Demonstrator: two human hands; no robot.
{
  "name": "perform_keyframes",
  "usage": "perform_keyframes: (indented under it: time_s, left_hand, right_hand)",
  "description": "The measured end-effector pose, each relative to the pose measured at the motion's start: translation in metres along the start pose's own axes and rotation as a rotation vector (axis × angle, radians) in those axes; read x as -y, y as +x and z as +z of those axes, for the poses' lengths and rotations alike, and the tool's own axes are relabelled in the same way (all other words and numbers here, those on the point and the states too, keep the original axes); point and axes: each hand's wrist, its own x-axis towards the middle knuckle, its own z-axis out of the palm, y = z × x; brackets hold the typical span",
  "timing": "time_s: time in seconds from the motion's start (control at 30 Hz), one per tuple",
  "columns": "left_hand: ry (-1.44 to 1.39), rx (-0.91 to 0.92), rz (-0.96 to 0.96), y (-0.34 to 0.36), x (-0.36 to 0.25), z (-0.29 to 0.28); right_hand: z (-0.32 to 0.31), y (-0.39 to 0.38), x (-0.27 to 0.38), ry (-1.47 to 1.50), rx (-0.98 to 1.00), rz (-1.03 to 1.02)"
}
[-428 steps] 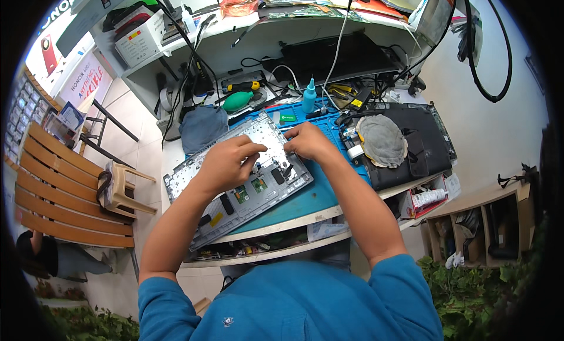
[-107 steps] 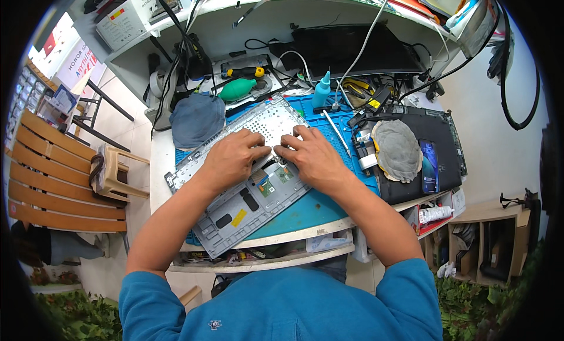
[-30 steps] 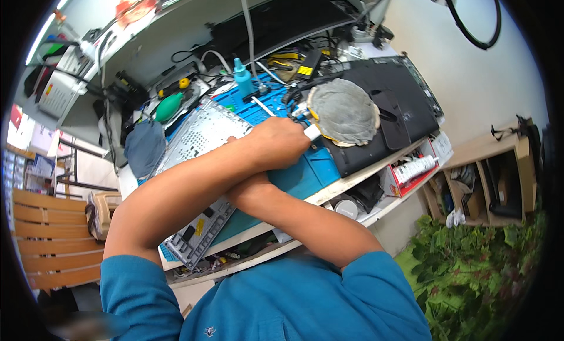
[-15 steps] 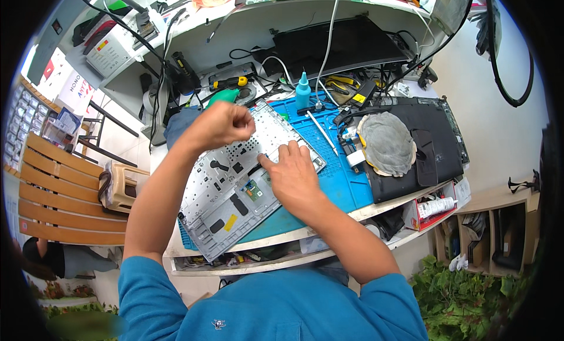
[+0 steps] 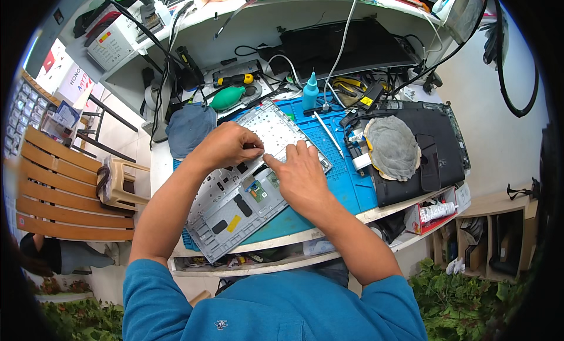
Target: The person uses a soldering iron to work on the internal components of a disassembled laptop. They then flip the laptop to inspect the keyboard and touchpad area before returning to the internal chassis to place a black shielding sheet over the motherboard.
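A silver laptop top case (image 5: 261,214) lies inner side up and slanted, with a row of holes, black patches, a yellow sticker and a small green circuit board (image 5: 257,192). My left hand (image 5: 230,146) is over its middle, thumb and forefinger pinched close to the surface; anything between them is too small to make out. Beside it, my right hand (image 5: 301,175) rests on the case with fingers stretched out and the thumb pointing at the left fingertips. Under the case spreads a blue work mat (image 5: 349,188).
A black laptop (image 5: 432,147) with a round grey pad (image 5: 392,148) on it sits at the right. Behind are a blue dropper bottle (image 5: 311,93), a green air blower (image 5: 227,98), a yellow-black screwdriver (image 5: 235,79) and a dark screen (image 5: 346,50). A grey cloth (image 5: 191,129) lies left. Cables hang overhead.
My left hand has come down and right from above the case, bringing its fingertips near my right thumb. My right hand stays on the case. The whole view has shifted slightly.
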Motion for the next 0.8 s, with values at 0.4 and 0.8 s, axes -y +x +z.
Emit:
perform_keyframes:
  time_s: [0.4,0.8]
  left_hand:
    - [0.012,-0.098,0.085,-0.017,-0.002,0.003]
    - [-0.123,-0.847,0.112,-0.064,-0.024,-0.070]
  right_hand:
    - [-0.002,0.000,-0.004,0.020,0.007,-0.011]
    - [-0.003,0.011,-0.024,0.031,-0.005,-0.087]
